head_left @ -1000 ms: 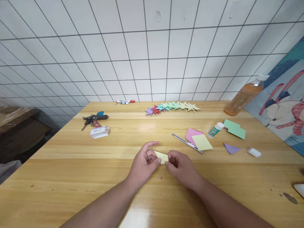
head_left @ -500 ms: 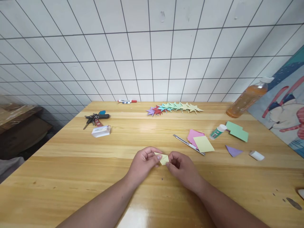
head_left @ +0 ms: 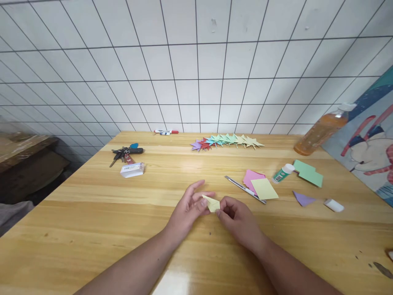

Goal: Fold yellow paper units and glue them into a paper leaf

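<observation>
Now, in the head view, you have the folded yellow paper [head_left: 214, 205] in both hands, to the left of the glue stick [head_left: 283, 173] and closer to you. Your right hand [head_left: 239, 217] pinches its right end with thumb and bent finger, same as half a second ago. Your left hand [head_left: 187, 211] has the other end between its thumb and the fingers behind. Its pointer finger was down by the paper before, but now it sticks up, apart from it. The paper's pointy left tip shows more now. The pink paper [head_left: 249, 178] still lies left of the glue stick.
</observation>
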The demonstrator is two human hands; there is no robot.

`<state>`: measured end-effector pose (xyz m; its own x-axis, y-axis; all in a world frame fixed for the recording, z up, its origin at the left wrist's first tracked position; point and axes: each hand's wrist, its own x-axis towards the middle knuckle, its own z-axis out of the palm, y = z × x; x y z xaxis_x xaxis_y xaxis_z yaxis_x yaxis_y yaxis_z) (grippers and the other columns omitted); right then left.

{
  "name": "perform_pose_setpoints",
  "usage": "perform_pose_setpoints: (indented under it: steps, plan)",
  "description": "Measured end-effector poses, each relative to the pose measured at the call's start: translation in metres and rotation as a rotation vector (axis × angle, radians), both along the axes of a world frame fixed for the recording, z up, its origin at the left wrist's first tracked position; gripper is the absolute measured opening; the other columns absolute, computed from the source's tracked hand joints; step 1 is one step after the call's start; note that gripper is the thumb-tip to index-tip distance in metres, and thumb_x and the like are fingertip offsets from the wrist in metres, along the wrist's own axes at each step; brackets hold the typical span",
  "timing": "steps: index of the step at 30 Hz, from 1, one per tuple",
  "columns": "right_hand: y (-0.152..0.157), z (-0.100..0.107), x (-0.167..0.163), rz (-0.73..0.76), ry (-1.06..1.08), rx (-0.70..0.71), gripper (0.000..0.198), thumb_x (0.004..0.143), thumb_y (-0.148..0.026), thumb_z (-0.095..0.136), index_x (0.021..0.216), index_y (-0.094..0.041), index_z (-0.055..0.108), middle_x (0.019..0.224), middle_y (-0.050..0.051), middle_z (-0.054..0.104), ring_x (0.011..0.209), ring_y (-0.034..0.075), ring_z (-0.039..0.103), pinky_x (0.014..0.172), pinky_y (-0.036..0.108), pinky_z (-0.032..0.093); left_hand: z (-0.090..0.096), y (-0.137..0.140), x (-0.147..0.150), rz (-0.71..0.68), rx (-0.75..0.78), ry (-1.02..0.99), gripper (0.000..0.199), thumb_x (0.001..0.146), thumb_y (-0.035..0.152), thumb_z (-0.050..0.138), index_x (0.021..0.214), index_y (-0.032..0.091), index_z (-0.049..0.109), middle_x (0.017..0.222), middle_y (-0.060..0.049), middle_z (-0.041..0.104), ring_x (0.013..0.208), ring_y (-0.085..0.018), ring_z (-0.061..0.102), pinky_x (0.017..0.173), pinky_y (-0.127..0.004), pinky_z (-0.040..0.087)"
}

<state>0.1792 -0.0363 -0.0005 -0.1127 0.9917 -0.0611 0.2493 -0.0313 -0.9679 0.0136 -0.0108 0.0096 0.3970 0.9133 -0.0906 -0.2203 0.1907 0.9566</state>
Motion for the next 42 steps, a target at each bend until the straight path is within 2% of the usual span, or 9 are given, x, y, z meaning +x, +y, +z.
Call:
perform_pose_setpoints:
  steps: [3,7,10,14,19,26,29,36,42]
  plan:
    - [-0.001,0.000,-0.002,-0.016,0.049,0.020,0.020,0.076,-0.033,0.055,0.064,-0.020,0.046,0.056,-0.006,0.039,0.052,0.010,0.036,0.049,0.021,0.030,-0.002,-0.002,0.003,-0.100,0.021,0.098,0.036,0.075,0.041,0.063,0.101,0.015,0.063,0.091,-0.008,0.065,0.084,-0.019,0.059,0.073,-0.027,0.046]
    - [-0.004,0.003,-0.004,-0.031,-0.032,0.055,0.015,0.074,-0.031,0.059,0.066,-0.020,0.052,0.057,-0.005,0.043,0.052,0.011,0.039,0.049,0.022,0.033,-0.005,-0.001,0.006,-0.042,0.056,0.230,0.029,0.078,0.042,0.059,0.074,0.014,0.067,0.065,-0.002,0.061,0.064,-0.014,0.055,0.061,-0.023,0.042]
    - [-0.005,0.006,-0.002,-0.087,-0.015,0.119,0.014,0.075,-0.027,0.056,0.088,-0.022,0.058,0.075,-0.001,0.053,0.059,0.012,0.046,0.052,0.022,0.038,-0.004,0.001,0.004,-0.002,0.064,0.255,0.026,0.077,0.040,0.058,0.077,0.015,0.065,0.071,-0.002,0.064,0.065,-0.014,0.056,0.060,-0.023,0.042]
    - [-0.002,0.008,0.003,-0.092,0.034,0.186,0.029,0.082,-0.031,0.051,0.108,-0.024,0.060,0.098,0.005,0.056,0.081,0.016,0.053,0.064,0.025,0.045,-0.004,0.001,0.001,-0.163,0.208,0.405,0.024,0.080,0.036,0.054,0.070,0.015,0.062,0.067,-0.002,0.063,0.062,-0.014,0.055,0.059,-0.022,0.040]
    - [0.000,0.005,0.001,-0.027,0.095,0.208,0.017,0.080,-0.031,0.057,0.087,-0.024,0.071,0.089,0.005,0.059,0.083,0.017,0.057,0.071,0.028,0.047,-0.004,-0.001,0.000,-0.263,0.319,0.568,0.023,0.081,0.030,0.050,0.066,0.016,0.059,0.061,-0.001,0.061,0.052,-0.011,0.049,0.052,-0.020,0.036]
    - [0.003,0.005,0.002,-0.143,0.109,0.123,0.013,0.073,-0.028,0.064,0.065,-0.020,0.068,0.076,0.004,0.062,0.073,0.016,0.058,0.066,0.027,0.046,-0.006,-0.001,0.000,-0.229,0.374,0.594,0.024,0.080,0.031,0.050,0.063,0.016,0.054,0.052,0.004,0.038,0.049,-0.009,0.031,0.047,-0.020,0.026]
    - [0.003,0.008,0.003,-0.155,0.105,0.084,0.016,0.070,-0.029,0.067,0.059,-0.018,0.066,0.071,0.003,0.062,0.069,0.015,0.057,0.063,0.026,0.045,-0.008,-0.001,0.000,-0.261,0.357,0.594,0.024,0.081,0.031,0.050,0.064,0.015,0.054,0.053,0.004,0.039,0.050,-0.008,0.032,0.048,-0.020,0.026]
    - [0.004,0.004,0.005,-0.104,0.192,0.046,0.023,0.071,-0.033,0.066,0.091,-0.022,0.070,0.096,0.006,0.066,0.082,0.019,0.060,0.072,0.031,0.048,-0.008,0.006,-0.002,-0.190,0.239,0.473,0.026,0.081,0.034,0.051,0.068,0.013,0.057,0.061,0.001,0.051,0.057,-0.010,0.042,0.054,-0.020,0.032]
    - [0.005,-0.002,0.004,-0.143,0.159,0.083,0.014,0.073,-0.032,0.064,0.077,-0.019,0.070,0.087,0.006,0.066,0.083,0.019,0.060,0.072,0.030,0.048,-0.009,0.005,-0.002,-0.235,0.259,0.484,0.026,0.082,0.034,0.052,0.067,0.013,0.057,0.060,0.002,0.049,0.056,-0.009,0.040,0.053,-0.020,0.031]
